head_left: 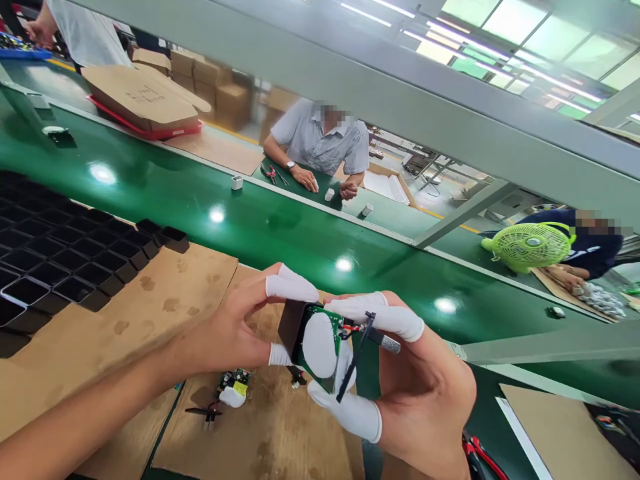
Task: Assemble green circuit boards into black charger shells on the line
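My left hand (235, 327) and my right hand (425, 393) hold one small assembly together above the cardboard mat (200, 287). It is a green circuit board (320, 343) with a white pad on it, partly inside a dark housing (290, 323). White finger cots cover my fingertips. Left thumb and fingers pinch the housing's left side. My right fingers grip the board's right side, where a black plug prong piece (363, 347) with red wiring sticks out. A second circuit board (233, 387) with a white part and a loose black prong piece (207, 413) lie on the cardboard below.
A black compartment tray (65, 260) stands at the left. The green conveyor belt (280, 227) runs across behind, with a small white part (237, 182) on it. Persons sit across the belt; one rests both hands on the far bench. A green fan (530, 247) and folded cartons (143, 97) stand beyond. Red-handled pliers (480, 457) lie at my right.
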Demonstrator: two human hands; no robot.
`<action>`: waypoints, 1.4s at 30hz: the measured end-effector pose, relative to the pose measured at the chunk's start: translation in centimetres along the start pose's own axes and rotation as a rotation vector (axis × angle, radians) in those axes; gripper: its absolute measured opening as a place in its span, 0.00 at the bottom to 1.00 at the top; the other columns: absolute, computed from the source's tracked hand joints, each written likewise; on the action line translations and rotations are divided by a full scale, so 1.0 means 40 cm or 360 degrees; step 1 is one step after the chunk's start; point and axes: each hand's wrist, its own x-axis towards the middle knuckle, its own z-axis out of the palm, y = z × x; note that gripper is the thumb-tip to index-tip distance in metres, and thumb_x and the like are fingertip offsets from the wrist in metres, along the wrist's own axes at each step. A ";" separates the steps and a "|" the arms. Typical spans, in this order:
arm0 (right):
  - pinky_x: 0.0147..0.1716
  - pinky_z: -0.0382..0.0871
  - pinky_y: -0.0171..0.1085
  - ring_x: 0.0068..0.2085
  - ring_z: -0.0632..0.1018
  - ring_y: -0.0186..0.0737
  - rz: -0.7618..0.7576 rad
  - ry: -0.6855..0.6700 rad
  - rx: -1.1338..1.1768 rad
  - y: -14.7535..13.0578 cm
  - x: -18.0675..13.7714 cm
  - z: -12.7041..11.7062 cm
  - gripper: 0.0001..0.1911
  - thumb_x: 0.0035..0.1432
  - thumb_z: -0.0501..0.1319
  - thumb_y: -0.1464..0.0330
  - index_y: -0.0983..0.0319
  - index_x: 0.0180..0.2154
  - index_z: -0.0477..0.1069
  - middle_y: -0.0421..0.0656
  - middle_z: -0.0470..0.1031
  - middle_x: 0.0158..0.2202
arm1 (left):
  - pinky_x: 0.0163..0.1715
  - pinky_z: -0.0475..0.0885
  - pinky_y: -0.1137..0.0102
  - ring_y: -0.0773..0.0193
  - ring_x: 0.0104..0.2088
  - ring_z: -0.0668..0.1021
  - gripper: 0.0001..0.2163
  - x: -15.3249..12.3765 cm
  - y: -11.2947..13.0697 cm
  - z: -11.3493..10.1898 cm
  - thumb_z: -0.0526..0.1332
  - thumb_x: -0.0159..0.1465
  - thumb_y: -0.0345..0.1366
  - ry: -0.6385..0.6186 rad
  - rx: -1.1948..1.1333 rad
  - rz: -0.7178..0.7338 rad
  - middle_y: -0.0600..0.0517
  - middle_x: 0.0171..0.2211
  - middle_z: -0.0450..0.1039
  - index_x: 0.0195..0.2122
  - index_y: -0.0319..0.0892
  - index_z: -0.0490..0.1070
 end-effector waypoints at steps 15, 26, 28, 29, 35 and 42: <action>0.45 0.80 0.49 0.48 0.84 0.54 0.0039 -0.0048 -0.0063 0.004 -0.002 0.001 0.42 0.46 0.86 0.77 0.50 0.60 0.80 0.46 0.84 0.53 | 0.60 0.82 0.60 0.50 0.59 0.83 0.30 0.008 -0.005 0.002 0.83 0.60 0.34 0.0027 0.0032 0.0005 0.44 0.56 0.82 0.63 0.49 0.80; 0.42 0.80 0.47 0.47 0.85 0.52 0.0050 -0.0069 -0.0073 0.002 0.004 0.005 0.41 0.48 0.86 0.76 0.49 0.61 0.80 0.45 0.84 0.51 | 0.58 0.82 0.61 0.50 0.60 0.82 0.32 0.003 -0.005 -0.002 0.83 0.59 0.31 0.0006 -0.0007 -0.0043 0.44 0.58 0.80 0.64 0.51 0.79; 0.42 0.80 0.47 0.47 0.85 0.53 0.0046 -0.0068 -0.0074 0.002 0.003 0.005 0.41 0.48 0.85 0.76 0.49 0.61 0.80 0.45 0.84 0.51 | 0.59 0.81 0.61 0.51 0.59 0.82 0.32 0.005 -0.004 -0.001 0.82 0.60 0.30 0.0005 -0.0018 -0.0031 0.45 0.58 0.80 0.64 0.52 0.79; 0.42 0.80 0.48 0.48 0.85 0.54 0.0044 -0.0066 -0.0081 0.002 0.003 0.005 0.41 0.48 0.85 0.76 0.49 0.61 0.80 0.45 0.84 0.51 | 0.59 0.82 0.61 0.51 0.59 0.82 0.32 0.005 -0.004 0.000 0.82 0.60 0.31 0.0007 -0.0016 -0.0024 0.45 0.58 0.80 0.64 0.52 0.79; 0.44 0.81 0.49 0.50 0.86 0.57 0.0050 -0.0058 -0.0121 0.004 0.000 0.004 0.40 0.48 0.85 0.76 0.49 0.60 0.79 0.46 0.85 0.52 | 0.58 0.83 0.60 0.50 0.59 0.82 0.30 0.005 -0.007 0.000 0.83 0.59 0.32 0.0003 -0.0006 -0.0030 0.43 0.57 0.81 0.63 0.50 0.80; 0.44 0.80 0.49 0.48 0.86 0.55 0.0041 -0.0063 -0.0154 0.001 0.002 0.004 0.39 0.49 0.84 0.77 0.49 0.60 0.79 0.45 0.85 0.51 | 0.60 0.83 0.59 0.50 0.59 0.82 0.30 0.003 -0.009 0.001 0.83 0.59 0.34 0.0020 0.0003 -0.0072 0.43 0.57 0.80 0.62 0.50 0.81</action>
